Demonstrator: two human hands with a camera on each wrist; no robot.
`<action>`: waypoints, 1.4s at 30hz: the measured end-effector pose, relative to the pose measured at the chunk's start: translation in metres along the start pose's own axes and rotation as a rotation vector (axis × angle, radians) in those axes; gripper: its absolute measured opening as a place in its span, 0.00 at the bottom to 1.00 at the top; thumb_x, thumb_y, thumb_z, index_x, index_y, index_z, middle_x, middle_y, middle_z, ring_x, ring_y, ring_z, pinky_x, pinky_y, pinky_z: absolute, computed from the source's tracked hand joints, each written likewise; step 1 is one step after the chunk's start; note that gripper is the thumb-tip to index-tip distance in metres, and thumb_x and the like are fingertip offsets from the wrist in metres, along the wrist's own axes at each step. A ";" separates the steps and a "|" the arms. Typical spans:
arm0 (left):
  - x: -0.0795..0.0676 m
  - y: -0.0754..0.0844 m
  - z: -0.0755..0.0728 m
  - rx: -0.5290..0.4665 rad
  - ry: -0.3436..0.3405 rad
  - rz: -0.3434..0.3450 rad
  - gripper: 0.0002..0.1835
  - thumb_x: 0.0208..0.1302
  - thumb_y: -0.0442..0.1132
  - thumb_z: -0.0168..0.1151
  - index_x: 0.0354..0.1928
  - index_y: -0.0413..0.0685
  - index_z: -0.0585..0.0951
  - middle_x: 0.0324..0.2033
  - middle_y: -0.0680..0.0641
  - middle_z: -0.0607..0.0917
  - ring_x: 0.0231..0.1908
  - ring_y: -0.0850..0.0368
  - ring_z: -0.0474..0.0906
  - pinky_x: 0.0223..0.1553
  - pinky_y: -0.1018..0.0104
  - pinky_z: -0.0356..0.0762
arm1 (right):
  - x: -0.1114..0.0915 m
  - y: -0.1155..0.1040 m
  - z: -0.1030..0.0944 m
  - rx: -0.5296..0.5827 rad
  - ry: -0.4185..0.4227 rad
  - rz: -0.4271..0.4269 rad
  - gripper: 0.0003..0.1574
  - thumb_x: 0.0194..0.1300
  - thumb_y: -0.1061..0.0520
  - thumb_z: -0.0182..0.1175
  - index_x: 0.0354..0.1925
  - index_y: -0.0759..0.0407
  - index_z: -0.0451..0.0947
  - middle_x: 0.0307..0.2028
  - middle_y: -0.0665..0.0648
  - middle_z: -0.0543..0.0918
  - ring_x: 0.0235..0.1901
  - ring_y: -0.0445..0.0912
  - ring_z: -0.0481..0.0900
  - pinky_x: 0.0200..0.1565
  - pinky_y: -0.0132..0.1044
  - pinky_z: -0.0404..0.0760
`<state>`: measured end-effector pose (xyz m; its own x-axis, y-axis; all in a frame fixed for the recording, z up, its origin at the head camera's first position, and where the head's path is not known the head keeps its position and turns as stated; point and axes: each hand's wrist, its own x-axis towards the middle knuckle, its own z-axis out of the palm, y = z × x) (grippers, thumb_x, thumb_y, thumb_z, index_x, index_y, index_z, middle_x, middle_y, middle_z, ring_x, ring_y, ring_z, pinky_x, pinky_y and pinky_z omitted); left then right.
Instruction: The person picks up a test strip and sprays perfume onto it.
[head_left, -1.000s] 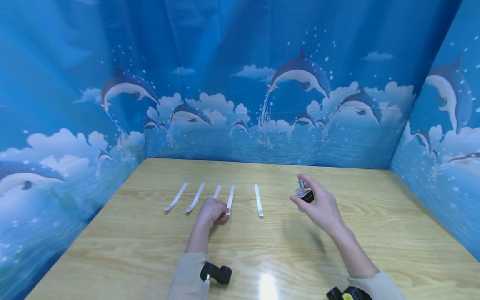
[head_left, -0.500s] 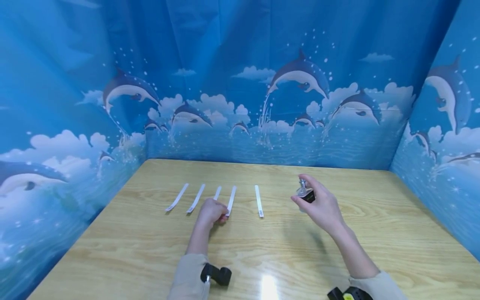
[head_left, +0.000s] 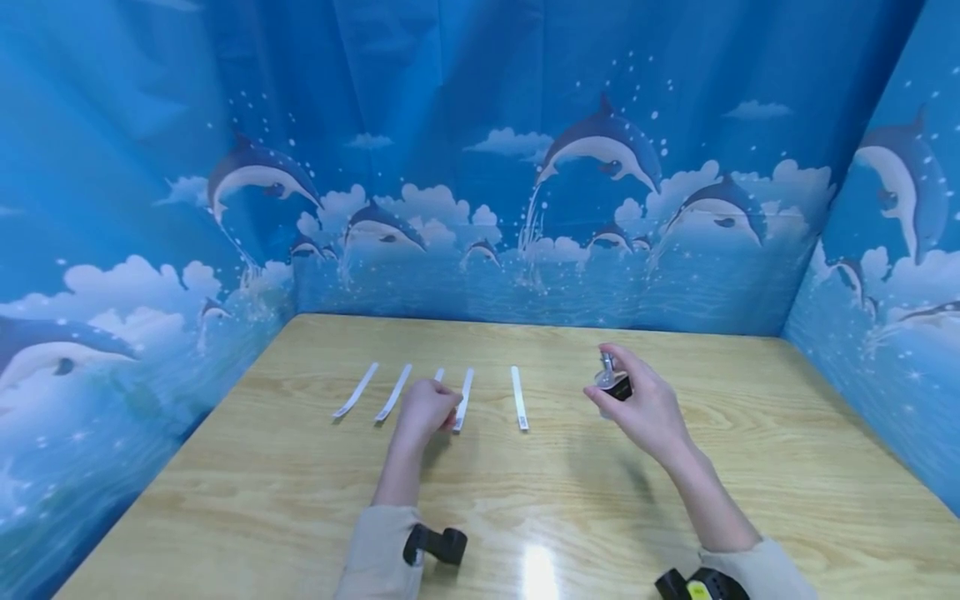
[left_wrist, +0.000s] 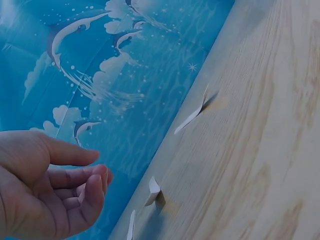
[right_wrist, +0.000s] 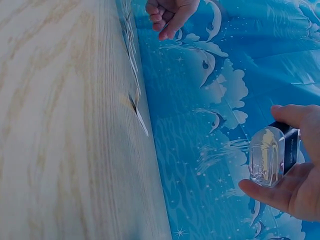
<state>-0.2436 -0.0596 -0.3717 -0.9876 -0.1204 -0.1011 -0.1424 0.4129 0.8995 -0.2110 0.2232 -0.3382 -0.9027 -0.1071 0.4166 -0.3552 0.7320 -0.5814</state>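
In the head view my left hand point(head_left: 431, 406) hovers over the third and fourth white paper strips from the left. Its fingers are loosely bent and hold nothing, as the left wrist view shows. The fourth paper strip point(head_left: 465, 400) lies by the fingertips; the third point(head_left: 440, 373) is mostly covered by the hand. Off to the right, my right hand point(head_left: 648, 408) grips a clear glass perfume bottle point(right_wrist: 267, 156) with a black label between thumb and fingers, raised above the table.
Other paper strips lie on the wooden table point(head_left: 525, 517): two at the left, one point(head_left: 355, 390) outermost, and one point(head_left: 520, 398) between the hands. Some have upturned ends. A blue dolphin-print curtain point(head_left: 450, 275) encloses the back and sides.
My left hand has lifted slightly from the fourth strip, whose near end now shows on the table. The right hand keeps the perfume bottle in nearly the same place.
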 end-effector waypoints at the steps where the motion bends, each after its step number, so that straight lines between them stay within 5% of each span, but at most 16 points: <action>1: 0.000 0.002 0.001 -0.033 -0.012 0.001 0.08 0.58 0.31 0.58 0.34 0.29 0.80 0.13 0.48 0.76 0.13 0.62 0.72 0.19 0.71 0.77 | 0.000 0.000 0.000 0.000 0.001 -0.001 0.37 0.59 0.46 0.63 0.63 0.53 0.64 0.49 0.65 0.77 0.42 0.55 0.75 0.33 0.46 0.76; 15: 0.003 0.021 0.039 -0.258 -0.139 -0.034 0.09 0.57 0.27 0.58 0.39 0.27 0.78 0.21 0.43 0.79 0.17 0.61 0.76 0.22 0.71 0.79 | 0.005 -0.002 -0.002 0.004 0.013 -0.017 0.37 0.59 0.47 0.63 0.64 0.51 0.63 0.50 0.65 0.76 0.42 0.56 0.75 0.33 0.47 0.77; 22: 0.008 0.018 0.053 -0.324 -0.150 -0.088 0.11 0.56 0.26 0.58 0.42 0.27 0.77 0.29 0.35 0.82 0.18 0.60 0.76 0.22 0.70 0.80 | 0.008 -0.002 -0.002 0.009 0.016 -0.042 0.36 0.59 0.48 0.64 0.63 0.51 0.64 0.50 0.64 0.77 0.43 0.56 0.75 0.35 0.49 0.77; 32: 0.002 0.012 0.069 -0.289 -0.203 -0.117 0.11 0.54 0.25 0.60 0.40 0.26 0.76 0.21 0.41 0.79 0.16 0.60 0.75 0.21 0.70 0.80 | 0.005 -0.001 0.000 0.015 0.007 -0.042 0.36 0.59 0.46 0.63 0.63 0.51 0.64 0.52 0.64 0.75 0.44 0.57 0.75 0.37 0.51 0.77; 42: 0.002 0.010 0.083 -0.290 -0.176 -0.142 0.12 0.51 0.21 0.59 0.40 0.25 0.75 0.23 0.39 0.79 0.16 0.58 0.77 0.23 0.68 0.81 | -0.001 0.003 0.001 0.022 0.008 -0.035 0.36 0.59 0.47 0.63 0.63 0.51 0.64 0.51 0.64 0.76 0.44 0.56 0.76 0.38 0.52 0.78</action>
<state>-0.2523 0.0188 -0.3984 -0.9592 0.0098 -0.2826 -0.2792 0.1267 0.9519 -0.2113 0.2242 -0.3411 -0.8879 -0.1267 0.4422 -0.3914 0.7132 -0.5816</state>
